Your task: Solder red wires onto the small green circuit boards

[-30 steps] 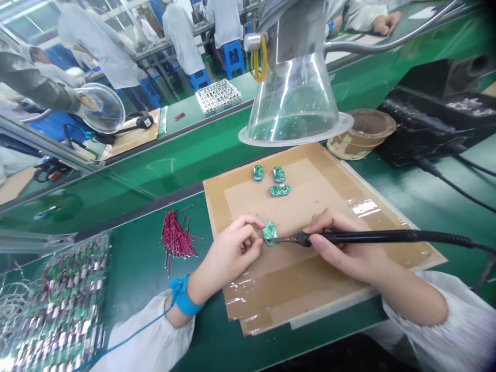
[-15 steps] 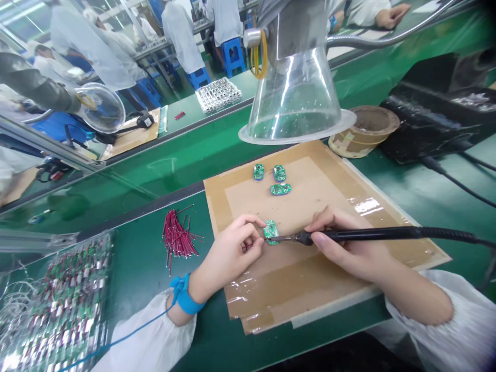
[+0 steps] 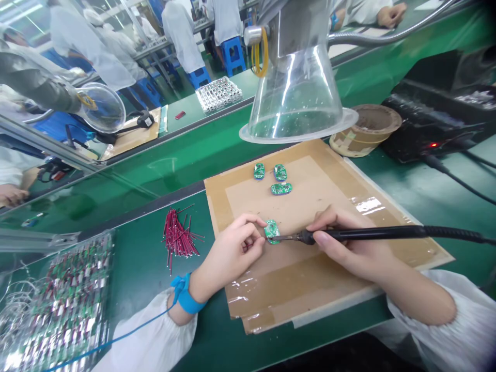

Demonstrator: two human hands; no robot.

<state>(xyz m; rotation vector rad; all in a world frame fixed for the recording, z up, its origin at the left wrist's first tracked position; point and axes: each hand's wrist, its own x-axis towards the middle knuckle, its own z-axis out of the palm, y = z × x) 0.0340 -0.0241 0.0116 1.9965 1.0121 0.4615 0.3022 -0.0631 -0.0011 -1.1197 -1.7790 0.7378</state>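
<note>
A small green circuit board [image 3: 272, 229] lies on the taped cardboard sheet [image 3: 302, 279]. My left hand [image 3: 236, 247], with a blue strap at the wrist, touches the board's left edge; its fingers are curled together, and whatever the thumb and forefinger pinch is too small to make out. My right hand [image 3: 344, 240] is closed round a black soldering iron [image 3: 372, 233], whose tip rests on the lower part of the board. Three more boards, one of them the lowest [image 3: 281, 188], lie farther back on the cardboard.
Red wires [image 3: 180, 235] are heaped left of the cardboard, beside a tray of assembled parts [image 3: 65, 299]. A clear extractor hood [image 3: 296, 103] hangs above the back edge. At the back right stand a round tub [image 3: 358, 142] and a black soldering station [image 3: 430, 124]. People work beyond the partition.
Both hands and the iron have hardly moved. A red light now shows on the black station, and another person's hand has appeared at the far left.
</note>
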